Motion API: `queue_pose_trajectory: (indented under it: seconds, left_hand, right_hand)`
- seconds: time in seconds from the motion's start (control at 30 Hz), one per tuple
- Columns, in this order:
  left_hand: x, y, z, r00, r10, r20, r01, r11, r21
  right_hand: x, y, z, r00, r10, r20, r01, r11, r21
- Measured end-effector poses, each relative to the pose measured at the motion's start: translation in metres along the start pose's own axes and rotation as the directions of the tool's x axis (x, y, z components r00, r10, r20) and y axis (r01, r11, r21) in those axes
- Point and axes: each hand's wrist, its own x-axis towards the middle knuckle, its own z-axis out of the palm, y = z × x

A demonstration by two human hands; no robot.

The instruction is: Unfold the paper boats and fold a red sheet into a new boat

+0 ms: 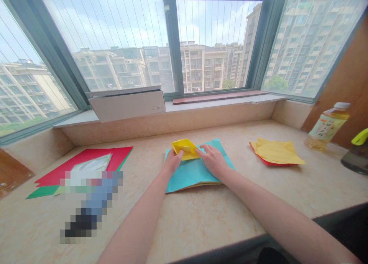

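On our beige marbled bench [201, 225], below teal-framed windows [172, 45], flat red and green paper sheets [66, 160] sit left. Our left hand [172, 162] pinches a creased yellow paper piece [184, 144] over light-blue sheets [189, 176]; folds look partly done, hollow open. Right hand [214, 160] grips its right corner. Yellow and red sheets [276, 151] lie flat, near a clear bottle [327, 128].

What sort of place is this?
Probably a home, at a bay window used as a worktop: a stone-look ledge holds coloured paper and a drink bottle, the window frame wraps round it, and apartment-style blocks stand outside.
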Motion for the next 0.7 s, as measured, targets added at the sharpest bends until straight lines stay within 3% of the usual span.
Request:
queue_pose_trajectory:
  seconds: [0.23, 0.47, 0.7]
  left_hand:
    - [-0.004, 0.005, -0.001, 0.997, 0.02, 0.07, -0.017, 0.999, -0.046]
    - [-0.008, 0.009, -0.003, 0.99, 0.018, 0.139, -0.009, 0.998, -0.061]
    - [-0.009, 0.008, -0.001, 0.998, 0.019, 0.052, -0.012, 0.99, -0.137]
  right_hand:
    - [0.001, 0.002, 0.008, 0.999, 0.049, -0.004, -0.049, 0.997, 0.063]
    - [0.001, 0.002, 0.017, 0.984, 0.16, -0.079, -0.143, 0.972, 0.188]
    - [0.001, 0.002, 0.011, 0.984, 0.092, -0.155, -0.066, 0.984, 0.166]
